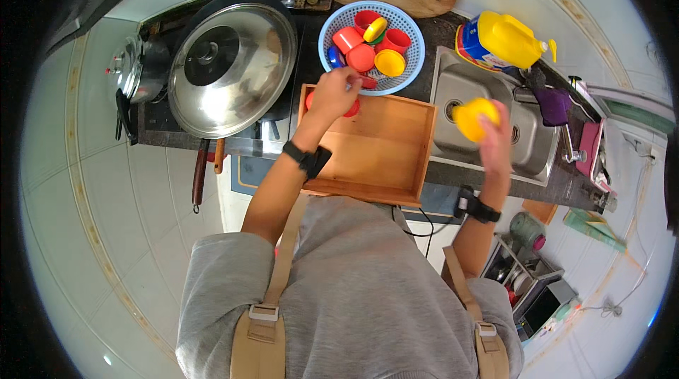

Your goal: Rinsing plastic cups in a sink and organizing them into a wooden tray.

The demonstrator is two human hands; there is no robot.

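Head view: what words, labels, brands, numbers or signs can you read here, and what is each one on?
Nothing reads clearly enough to quote.
Yellow jug by the sink: a blue label, any print too small to read.
Dark appliance at lower right: any markings too small to read.
Yellow cup in the right hand: no lettering shows.
Wooden tray: no lettering shows.

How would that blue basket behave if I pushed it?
The blue basket would probably feel light: its wall looks like thin plastic, pierced with holes. The cups, heaped loosely inside, might shift or roll. Its broad shape makes tipping seem unlikely.
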